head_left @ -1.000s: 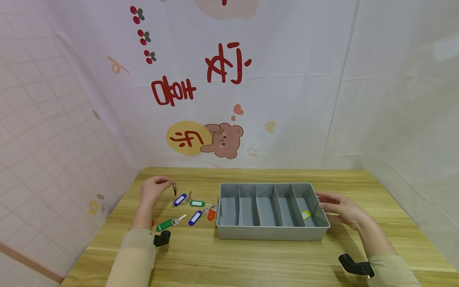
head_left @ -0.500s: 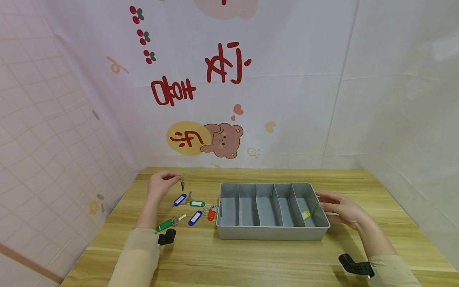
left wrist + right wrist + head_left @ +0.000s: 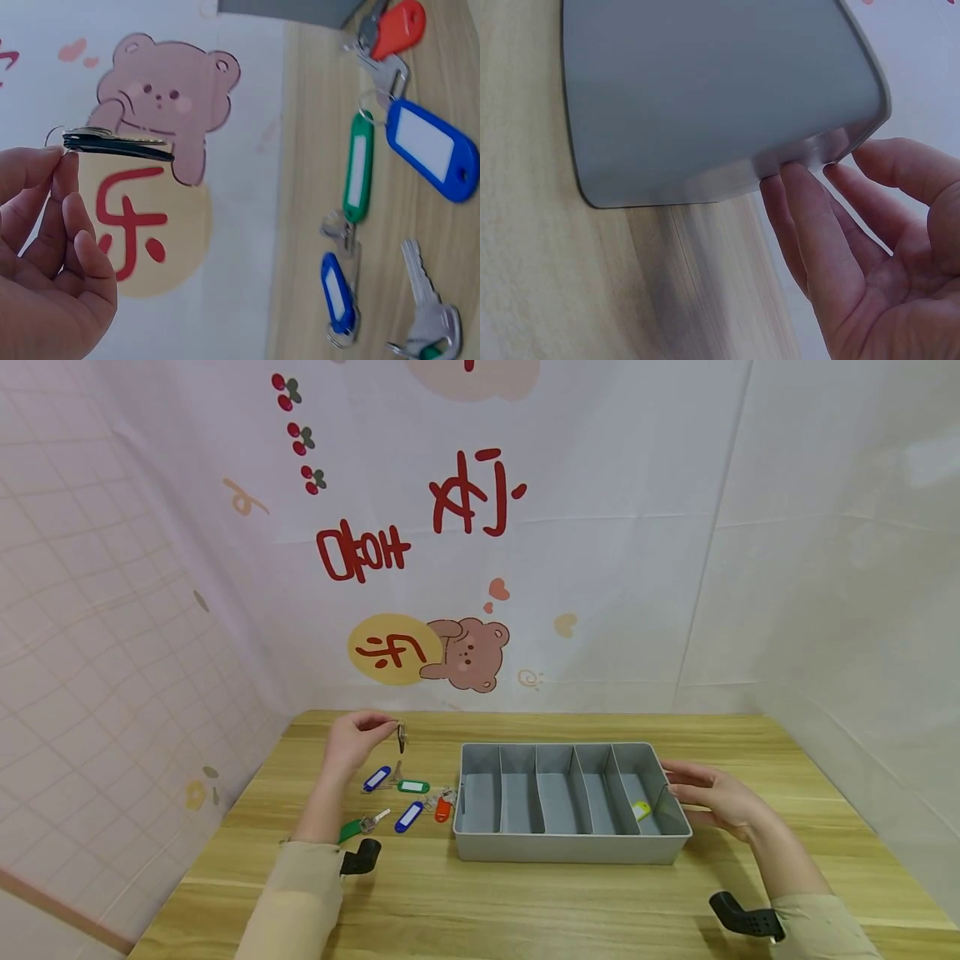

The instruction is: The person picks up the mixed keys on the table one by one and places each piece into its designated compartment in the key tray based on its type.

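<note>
My left hand [image 3: 352, 745] is raised above the table's back left, pinching a key with a dark tag [image 3: 124, 145] by its ring between thumb and finger. Below it lie a blue key tag [image 3: 377, 778], a green key tag [image 3: 412, 786], a second blue tag [image 3: 408, 817] and a red tag [image 3: 443, 810], with metal keys among them. Another green tag [image 3: 350, 831] is partly behind the left forearm. My right hand [image 3: 716, 797] rests its fingers against the right end of a grey divided box [image 3: 566, 847]. In the right wrist view the fingertips touch the box's outer wall [image 3: 705, 97].
Inside the box's rightmost compartment lies a yellow tag [image 3: 640, 810]. Thin upright dividers [image 3: 538, 793] split the box. A white printed curtain [image 3: 615, 568] hangs behind the wooden table [image 3: 525, 910].
My left hand has moved right and slightly up toward the back, carrying the key with the dark tag over the others. The right hand and the box have stayed put.
</note>
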The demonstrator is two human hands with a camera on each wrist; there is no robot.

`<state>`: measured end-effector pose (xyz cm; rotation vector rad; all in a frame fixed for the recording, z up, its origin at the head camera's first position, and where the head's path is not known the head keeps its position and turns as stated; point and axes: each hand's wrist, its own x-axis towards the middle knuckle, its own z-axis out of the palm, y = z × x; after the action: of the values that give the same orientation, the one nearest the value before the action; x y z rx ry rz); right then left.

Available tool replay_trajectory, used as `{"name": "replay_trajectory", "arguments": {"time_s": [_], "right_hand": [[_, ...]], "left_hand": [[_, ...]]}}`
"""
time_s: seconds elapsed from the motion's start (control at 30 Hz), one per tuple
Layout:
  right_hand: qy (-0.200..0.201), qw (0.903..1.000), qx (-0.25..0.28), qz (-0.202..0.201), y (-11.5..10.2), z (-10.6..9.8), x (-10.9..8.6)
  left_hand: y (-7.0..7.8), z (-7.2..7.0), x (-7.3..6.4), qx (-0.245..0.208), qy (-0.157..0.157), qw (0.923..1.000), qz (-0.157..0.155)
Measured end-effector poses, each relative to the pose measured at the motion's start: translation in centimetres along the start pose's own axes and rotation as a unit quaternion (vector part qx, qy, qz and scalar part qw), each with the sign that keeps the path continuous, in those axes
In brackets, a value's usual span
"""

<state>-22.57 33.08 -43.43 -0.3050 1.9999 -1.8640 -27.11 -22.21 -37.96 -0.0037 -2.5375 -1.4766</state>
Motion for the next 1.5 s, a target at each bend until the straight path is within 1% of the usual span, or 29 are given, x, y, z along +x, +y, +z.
{"name": "replay_trajectory", "arguments": {"time_s": [0.23, 0.47, 0.67, 0.8, 0.9, 1.07, 1.33, 1.5], "right_hand": [[0.001, 1.0, -0.004, -0.002, 0.0, 0.1, 0.0], [0.004, 0.9999, -0.01, 0.0, 0.1, 0.0, 0.1], [0.003, 1.0, -0.002, 0.001, 0.2, -0.1, 0.1], [0.002, 1.0, -0.002, 0.0, 0.3, -0.1, 0.1], [0.0, 1.0, 0.002, -0.002, 0.3, -0.2, 0.1], [-0.008, 0.9998, 0.017, -0.007, 0.4, -0.3, 0.1], [-0.008, 0.9997, 0.021, -0.009, 0.3, -0.2, 0.0], [-0.008, 0.9997, 0.022, -0.007, 0.3, -0.2, 0.0]], "left_hand": [[1.6, 0.7, -0.5, -0.011, -0.014, 0.9998, 0.012], [2.8, 1.7, -1.0, -0.023, -0.024, 0.9987, 0.038], [3.9, 2.8, -1.8, -0.052, -0.043, 0.9965, 0.049], [4.5, 3.5, -2.2, -0.064, -0.054, 0.9955, 0.044], [4.8, 3.9, -2.4, -0.073, -0.059, 0.9944, 0.048], [5.5, 4.8, -2.9, -0.098, -0.073, 0.9902, 0.068], [6.5, 6.5, -3.7, -0.099, -0.078, 0.9881, 0.087], [6.8, 7.5, -3.9, -0.095, -0.087, 0.9854, 0.111]]}}
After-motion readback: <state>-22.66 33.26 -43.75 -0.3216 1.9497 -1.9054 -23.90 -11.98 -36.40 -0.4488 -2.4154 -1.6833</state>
